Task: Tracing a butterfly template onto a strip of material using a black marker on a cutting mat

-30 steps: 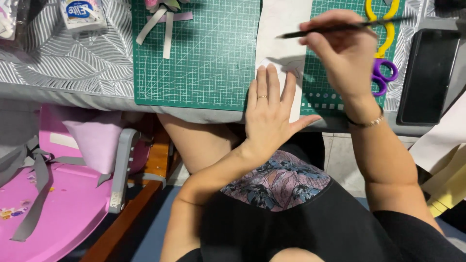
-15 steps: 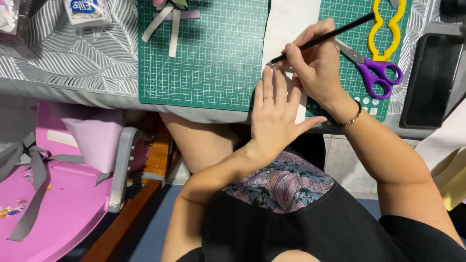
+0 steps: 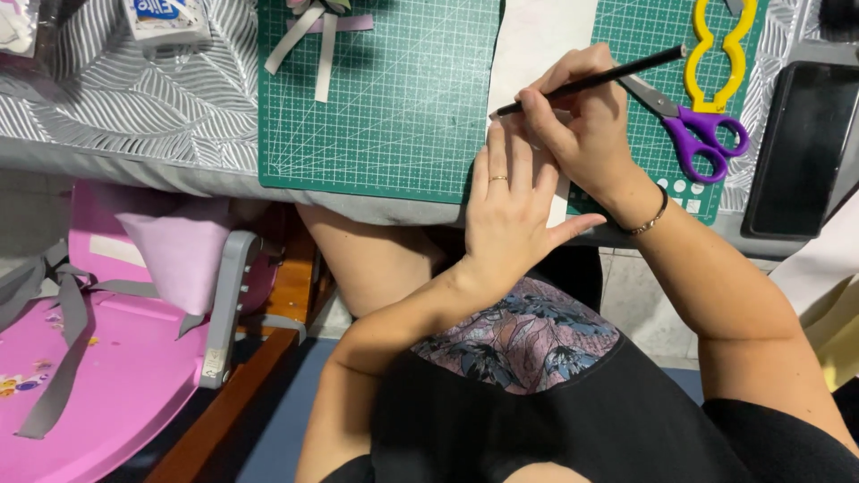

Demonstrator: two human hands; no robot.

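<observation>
Now your right hand (image 3: 582, 121) pinches the pencil (image 3: 591, 82) over white paper (image 3: 537, 45).
Its tip points toward 8 o'clock, just above your left hand (image 3: 510, 215), which lies flat, fingers spread, pressing the paper. Scissors (image 3: 684, 125) lie at 3 o'clock.

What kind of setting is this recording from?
Probably a home craft table: green gridded cutting mats, purple-handled scissors and pale ribbon strips lie there, with a pink plastic child's seat beside.
</observation>
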